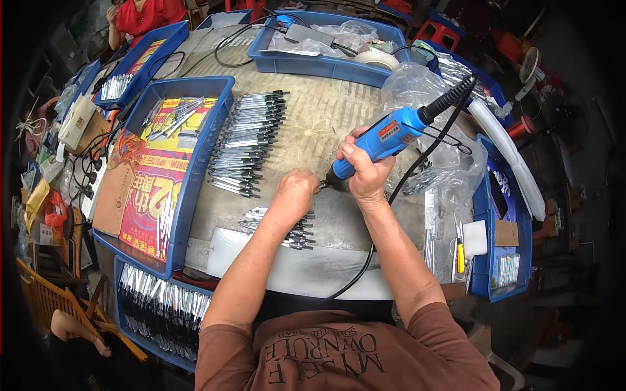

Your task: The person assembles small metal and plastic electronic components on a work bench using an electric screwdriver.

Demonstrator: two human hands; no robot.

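My right hand [368, 168] is wrapped round a blue corded electric screwdriver [391, 133], tilted with its black nose down and to the left. My left hand [295, 194] is closed just left of that nose. Its fingertips pinch something small and dark that meets the tool's tip; most of it is hidden in the fingers. Below my left wrist lies a small bunch of pens [297, 236] with dark ends. Farther left on the table, a long row of clear pens [244, 140] lies side by side, black ends pointing right.
Blue trays with pens stand at the left [225, 104] and lower left [119, 293]. A blue tray [313, 64] at the back holds plastic bags and tape. Clear plastic [456, 173], a yellow-handled cutter [460, 257] and the tool's black cable [398, 189] lie rightward. Another person in red [150, 19] sits far left.
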